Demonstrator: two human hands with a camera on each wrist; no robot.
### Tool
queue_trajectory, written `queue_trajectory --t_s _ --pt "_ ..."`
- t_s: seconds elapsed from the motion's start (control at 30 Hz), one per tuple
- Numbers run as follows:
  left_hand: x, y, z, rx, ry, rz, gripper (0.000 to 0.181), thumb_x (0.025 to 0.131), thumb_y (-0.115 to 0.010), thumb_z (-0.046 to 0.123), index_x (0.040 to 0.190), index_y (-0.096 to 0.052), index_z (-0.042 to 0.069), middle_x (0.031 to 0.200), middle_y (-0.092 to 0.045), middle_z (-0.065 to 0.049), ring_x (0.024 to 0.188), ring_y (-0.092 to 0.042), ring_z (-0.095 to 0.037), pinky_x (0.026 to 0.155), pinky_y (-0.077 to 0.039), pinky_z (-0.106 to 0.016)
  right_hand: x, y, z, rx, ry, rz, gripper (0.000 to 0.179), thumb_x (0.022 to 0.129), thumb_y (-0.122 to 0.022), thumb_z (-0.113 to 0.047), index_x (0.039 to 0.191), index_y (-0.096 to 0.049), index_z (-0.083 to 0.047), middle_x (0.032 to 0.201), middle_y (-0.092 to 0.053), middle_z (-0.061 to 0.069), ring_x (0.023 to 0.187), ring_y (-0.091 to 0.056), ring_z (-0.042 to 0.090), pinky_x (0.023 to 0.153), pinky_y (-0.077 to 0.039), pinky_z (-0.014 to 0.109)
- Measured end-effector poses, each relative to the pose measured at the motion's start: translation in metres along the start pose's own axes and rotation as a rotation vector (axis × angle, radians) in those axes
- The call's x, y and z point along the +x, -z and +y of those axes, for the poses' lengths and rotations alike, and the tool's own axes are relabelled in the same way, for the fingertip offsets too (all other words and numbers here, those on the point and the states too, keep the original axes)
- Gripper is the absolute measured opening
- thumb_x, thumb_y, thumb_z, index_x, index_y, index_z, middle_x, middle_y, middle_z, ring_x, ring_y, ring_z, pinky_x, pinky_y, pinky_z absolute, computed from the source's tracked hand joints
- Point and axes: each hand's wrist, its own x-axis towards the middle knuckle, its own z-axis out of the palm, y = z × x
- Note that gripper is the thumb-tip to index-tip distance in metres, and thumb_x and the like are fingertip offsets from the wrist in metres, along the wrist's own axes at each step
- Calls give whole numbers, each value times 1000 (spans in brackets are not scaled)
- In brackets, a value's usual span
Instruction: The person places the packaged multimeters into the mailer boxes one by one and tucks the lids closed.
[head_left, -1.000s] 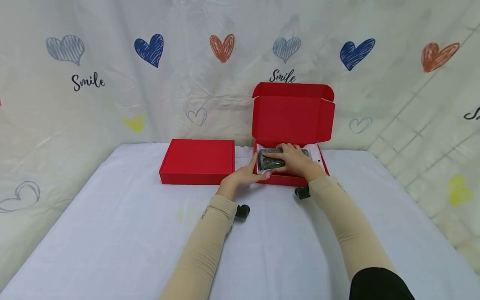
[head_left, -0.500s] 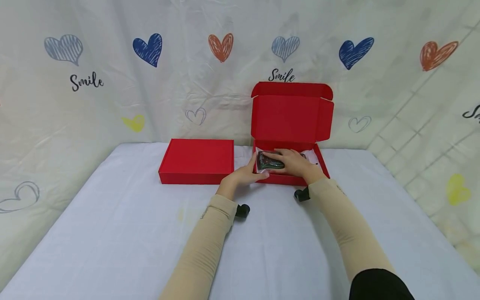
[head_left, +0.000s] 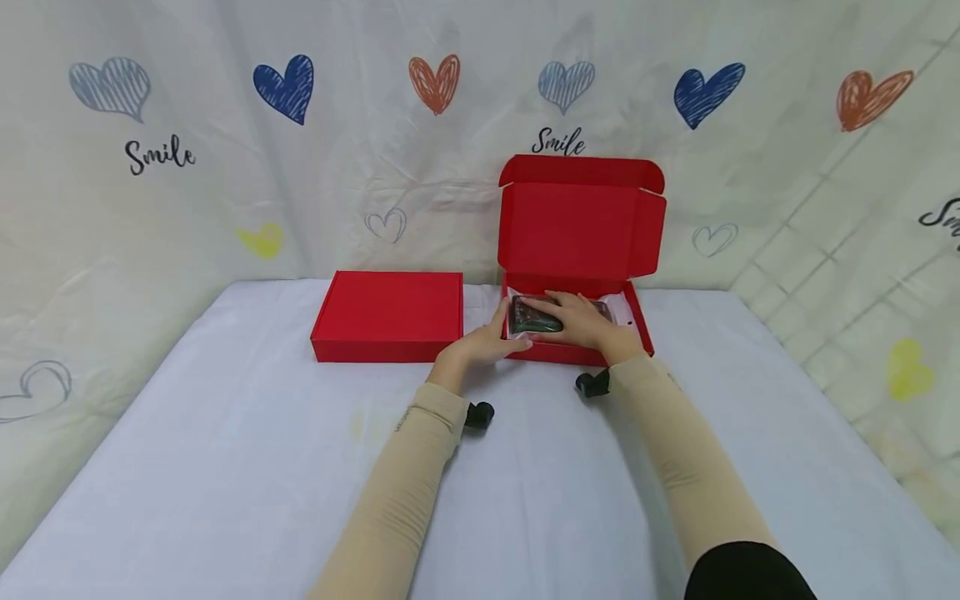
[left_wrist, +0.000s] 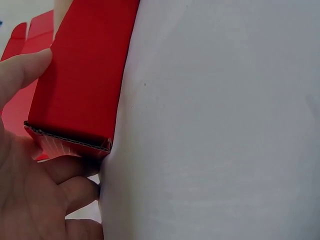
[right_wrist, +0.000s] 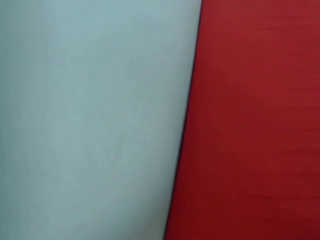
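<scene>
A dark, plastic-looking package (head_left: 532,318) is pressed into an open red box (head_left: 558,353) by a person's right hand (head_left: 583,323) at the far side of a white-covered table (head_left: 525,483). Compared with a second ago, the package is sunk lower between the walls and the hand above it is flattened; the camera view is also tilted slightly. By appearance, the package is nearly or fully seated, though its underside is hidden and no firm verdict can be given.

The right hand's fingers and thumb are spread apart across the top of the package; nothing of that hand is shown by its wrist camera, where only red and pale surfaces are seen. The box's near left corner is gripped by the left hand (head_left: 486,340), its thumb (left_wrist: 30,70) laid against the front wall's edge and its fingers bent beside the side wall. That grip is unchanged over the past second.

A raised lid (head_left: 577,229) is held upright behind the package, before a heart-printed backdrop (head_left: 330,167). Pale material (head_left: 621,308) is glimpsed at the box's right end. To the left, a closed red box (head_left: 390,308) is set just beside. The mouth of the open red box is partly blocked by the right hand.
</scene>
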Motion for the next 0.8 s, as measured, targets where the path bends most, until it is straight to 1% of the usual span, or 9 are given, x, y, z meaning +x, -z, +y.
queue_trajectory --t_s 0.13,0.27,0.4,0.5,0.6,0.7,0.8 --pt "0 2 0 -20 -9 -11 101 97 -62 44 165 10 22 161 -29 -19 142 -35 -38 112 -38 -57 -1 -1 -3 31 -3 8 86 91 -75 -37 163 -30 -22 161 -28 27 147 -23 45 120 -9 65" --pt "-3 6 1 -30 -28 -41 101 99 -60 41 164 13 17 165 -21 -18 146 -29 -37 115 -35 -57 -3 0 -10 43 -15 8 86 92 -74 -40 163 -29 -23 161 -27 26 148 -22 45 120 -7 65" --pt "-5 8 4 -27 -36 -71 102 99 -59 40 163 15 13 167 -12 -16 149 -23 -36 117 -31 -57 -4 0 -13 35 -16 11 86 92 -73 -44 163 -29 -24 161 -27 26 148 -22 45 120 -8 65" --pt "-6 6 5 -16 -28 -77 102 99 -59 39 163 16 13 166 -14 -17 148 -24 -35 116 -32 -57 -6 -2 -11 36 -13 6 87 92 -74 -43 163 -28 -25 161 -27 26 148 -22 44 120 -8 65" --pt "-6 3 5 1 -8 -74 101 99 -59 40 163 15 13 164 -22 -19 145 -32 -36 115 -35 -56 -7 -1 -11 25 -21 -26 89 92 -74 -43 164 -25 -26 163 -24 26 149 -20 45 121 -8 64" --pt "-6 2 7 22 7 -57 101 98 -60 40 164 12 12 161 -30 -21 142 -38 -37 114 -37 -55 -8 2 -12 14 -40 -71 91 92 -72 -48 165 -22 -29 166 -17 26 151 -16 47 121 -7 63" --pt "-8 2 10 21 22 -24 100 97 -62 38 164 8 11 161 -31 -21 142 -38 -37 115 -36 -55 -8 7 -13 30 -65 -111 91 92 -69 -53 165 -19 -33 169 -11 23 153 -10 46 120 -7 65"
